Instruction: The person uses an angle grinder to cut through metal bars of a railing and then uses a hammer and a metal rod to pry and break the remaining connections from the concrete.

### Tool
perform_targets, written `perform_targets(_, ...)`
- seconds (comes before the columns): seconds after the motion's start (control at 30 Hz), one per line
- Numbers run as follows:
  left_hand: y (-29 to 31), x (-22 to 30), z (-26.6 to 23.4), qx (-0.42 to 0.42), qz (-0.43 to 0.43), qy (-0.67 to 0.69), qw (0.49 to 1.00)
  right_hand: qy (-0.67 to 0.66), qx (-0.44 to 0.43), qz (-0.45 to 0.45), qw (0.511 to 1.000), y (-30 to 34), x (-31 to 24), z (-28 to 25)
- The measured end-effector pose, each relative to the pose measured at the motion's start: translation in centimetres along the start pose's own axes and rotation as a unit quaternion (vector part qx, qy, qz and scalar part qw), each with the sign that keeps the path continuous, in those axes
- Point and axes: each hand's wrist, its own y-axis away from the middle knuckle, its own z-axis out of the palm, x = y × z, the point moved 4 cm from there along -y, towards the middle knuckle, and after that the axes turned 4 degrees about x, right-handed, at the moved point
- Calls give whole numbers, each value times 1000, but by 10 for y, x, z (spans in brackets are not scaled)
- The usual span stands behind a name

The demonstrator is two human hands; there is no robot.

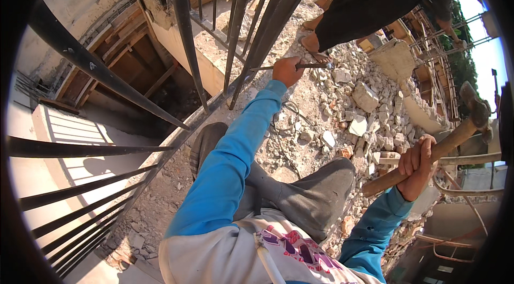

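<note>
My left hand (pixel 287 72) is closed round a thin metal chisel (pixel 310 65), held out ahead of me. Its far tip points left at the black railing's bottom bar, and its struck end faces right. Out to the right, my right hand (pixel 416 167) grips the wooden handle of a hammer (pixel 452 141). The dark metal head is raised at the upper right, well apart from the chisel. Whether the chisel tip touches the bar I cannot tell.
Broken concrete rubble (pixel 369 118) covers the ground ahead and right. A black metal railing (pixel 182 32) curves along my left, above a deep opening (pixel 171 94). Another person in dark trousers (pixel 375 2) stands barefoot close ahead. A thin cable (pixel 292 123) lies in the dust.
</note>
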Motion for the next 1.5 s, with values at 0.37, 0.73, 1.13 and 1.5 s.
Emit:
perform_targets(0.37, -15, 13, 6, 33, 39, 7, 999, 87, -45, 155, 983, 11, 70, 28)
perform_targets(0.73, -3, 4, 7, -9, -14, -19, 1000, -166, -53, -386, 906, -11, -92, -42)
perform_targets(1.13, -2, -3, 6, -19, -15, -22, 999, -73, 16, -260, 963, -12, -116, -47)
perform_targets(1.5, -2, -13, 4, -24, -36, -31, 999, 57, -14, 56, 997, 10, 33, -4)
